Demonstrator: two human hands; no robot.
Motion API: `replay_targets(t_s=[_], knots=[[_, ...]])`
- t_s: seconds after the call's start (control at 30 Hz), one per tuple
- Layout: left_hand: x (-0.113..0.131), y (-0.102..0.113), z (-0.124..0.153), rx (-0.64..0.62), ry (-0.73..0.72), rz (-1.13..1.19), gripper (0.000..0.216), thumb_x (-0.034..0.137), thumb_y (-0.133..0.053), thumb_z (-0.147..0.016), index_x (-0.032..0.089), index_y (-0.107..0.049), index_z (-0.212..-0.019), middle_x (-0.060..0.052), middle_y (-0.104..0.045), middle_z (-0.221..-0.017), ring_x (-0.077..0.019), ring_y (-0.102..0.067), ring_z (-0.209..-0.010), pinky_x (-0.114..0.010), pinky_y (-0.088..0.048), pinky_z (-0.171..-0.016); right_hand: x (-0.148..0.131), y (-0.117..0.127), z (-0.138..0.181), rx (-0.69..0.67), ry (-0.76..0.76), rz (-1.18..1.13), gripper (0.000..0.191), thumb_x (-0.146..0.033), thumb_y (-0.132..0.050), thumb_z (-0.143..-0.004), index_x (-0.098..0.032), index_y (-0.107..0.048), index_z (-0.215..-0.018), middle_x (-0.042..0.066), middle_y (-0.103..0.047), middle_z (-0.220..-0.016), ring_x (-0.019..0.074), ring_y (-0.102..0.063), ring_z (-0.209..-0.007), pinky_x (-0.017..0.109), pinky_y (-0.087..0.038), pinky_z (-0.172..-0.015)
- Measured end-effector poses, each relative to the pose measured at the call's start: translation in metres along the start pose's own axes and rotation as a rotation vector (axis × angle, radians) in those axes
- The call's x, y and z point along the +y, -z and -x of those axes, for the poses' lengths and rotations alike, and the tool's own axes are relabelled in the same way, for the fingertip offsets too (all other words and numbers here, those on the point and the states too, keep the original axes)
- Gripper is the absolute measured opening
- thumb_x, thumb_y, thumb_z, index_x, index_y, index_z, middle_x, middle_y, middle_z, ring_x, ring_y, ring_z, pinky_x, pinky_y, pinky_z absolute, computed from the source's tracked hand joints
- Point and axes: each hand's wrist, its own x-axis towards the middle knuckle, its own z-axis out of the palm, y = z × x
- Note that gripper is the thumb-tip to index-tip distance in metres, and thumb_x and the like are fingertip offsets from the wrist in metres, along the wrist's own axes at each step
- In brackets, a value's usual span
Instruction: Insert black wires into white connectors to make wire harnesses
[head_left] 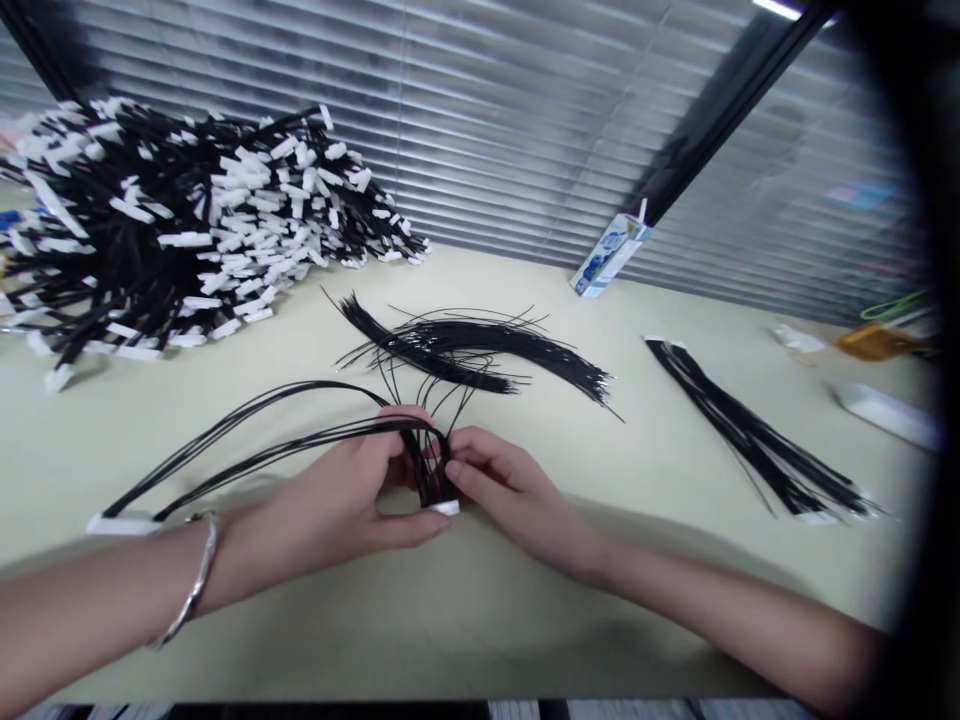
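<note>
Between my hands is a wire harness of thin black wires, its white connector point(445, 508) pointing toward me. My left hand point(375, 480) grips that connector, thumb along its lower edge and fingers behind the wires. My right hand point(501, 480) pinches at the wires just above the connector, thumb and index finger together; the exact wire between them is hidden. Two strands of the harness arch left to a second white connector point(124, 523) lying by my left forearm. Several loose wire ends rise behind my fingers, toward a pile of loose black wires point(480, 345).
A large heap of black cables with white connectors point(262, 220) fills the back left. At right lies a bundle of harnesses point(750, 430). A drink carton with a straw point(611, 255) leans at the window blinds point(510, 130). A white object point(889, 415) sits far right.
</note>
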Motion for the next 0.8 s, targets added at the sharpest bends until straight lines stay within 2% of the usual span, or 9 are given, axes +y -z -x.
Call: replay_targets(t_s=[0.1,0.17,0.23,0.4,0.5,0.6,0.7,0.8], knots=[[-0.002,0.0,0.002,-0.016,0.015,0.044,0.046,0.046,-0.063,-0.082,0.02,-0.041,-0.112,-0.009,-0.061,-0.103,-0.0233,-0.061,-0.092,-0.035,-0.053,-0.072,0.0,0.001,-0.002,-0.008,-0.033,-0.134,0.008,-0.025,-0.05,-0.091,-0.018,-0.051,-0.096,-0.001,-0.054,-0.078,0.0109,-0.052,-0.075,0.025,-0.041,-0.073],[-0.002,0.0,0.004,-0.006,-0.003,0.067,0.053,0.044,-0.06,-0.085,0.024,-0.029,-0.123,-0.007,-0.062,-0.1,-0.0228,-0.061,-0.093,-0.031,-0.052,-0.064,0.0,0.003,-0.003,-0.004,-0.056,-0.187,0.015,-0.026,-0.051,-0.091,-0.018,-0.05,-0.103,-0.002,-0.054,-0.076,0.0112,-0.052,-0.073,0.027,-0.041,-0.074],[0.0,0.0,0.005,0.005,-0.036,0.037,0.055,0.043,-0.057,-0.087,0.027,-0.025,-0.128,-0.007,-0.061,-0.104,-0.0227,-0.061,-0.094,-0.03,-0.051,-0.063,-0.001,0.004,-0.004,-0.012,-0.068,-0.196,0.024,-0.027,-0.052,-0.091,-0.018,-0.046,-0.113,-0.003,-0.054,-0.074,0.0117,-0.053,-0.072,0.029,-0.041,-0.076],[0.007,0.005,0.002,0.001,-0.136,-0.044,0.051,0.036,-0.057,-0.088,0.028,-0.033,-0.132,-0.007,-0.057,-0.126,-0.0207,-0.06,-0.103,-0.032,-0.049,-0.083,-0.001,0.005,-0.003,-0.037,-0.09,-0.21,0.037,-0.027,-0.053,-0.091,-0.019,-0.04,-0.124,-0.004,-0.054,-0.072,0.0101,-0.05,-0.068,0.026,-0.041,-0.07],[0.008,0.007,0.001,-0.025,-0.107,-0.073,0.052,0.038,-0.056,-0.088,0.024,-0.037,-0.135,-0.009,-0.06,-0.123,-0.0218,-0.061,-0.1,-0.032,-0.049,-0.081,0.002,0.007,-0.003,-0.051,-0.111,-0.291,0.044,-0.027,-0.056,-0.09,-0.021,-0.036,-0.128,-0.005,-0.056,-0.072,0.0093,-0.05,-0.065,0.022,-0.041,-0.062],[0.007,0.008,0.0,-0.035,-0.11,-0.096,0.049,0.039,-0.055,-0.089,0.026,-0.043,-0.134,-0.008,-0.063,-0.117,-0.0212,-0.062,-0.097,-0.032,-0.049,-0.079,0.006,0.009,-0.004,-0.105,-0.133,-0.357,0.046,-0.026,-0.058,-0.089,-0.022,-0.037,-0.129,-0.006,-0.054,-0.067,0.0081,-0.049,-0.06,0.021,-0.04,-0.057],[0.006,0.007,0.001,-0.001,-0.132,-0.137,0.042,0.041,-0.057,-0.088,0.027,-0.048,-0.127,-0.006,-0.066,-0.11,-0.0198,-0.064,-0.091,-0.029,-0.05,-0.073,0.007,0.011,-0.003,-0.125,-0.123,-0.37,0.043,-0.029,-0.059,-0.09,-0.023,-0.039,-0.128,-0.005,-0.056,-0.072,0.0073,-0.051,-0.063,0.022,-0.042,-0.063],[0.005,0.005,0.004,0.103,-0.195,-0.232,0.04,0.044,-0.059,-0.087,0.026,-0.049,-0.121,-0.005,-0.067,-0.111,-0.0193,-0.064,-0.085,-0.028,-0.05,-0.069,0.005,0.011,0.0,-0.104,-0.079,-0.308,0.04,-0.035,-0.053,-0.093,-0.026,-0.038,-0.128,-0.002,-0.06,-0.084,0.0086,-0.054,-0.071,0.025,-0.043,-0.07]])
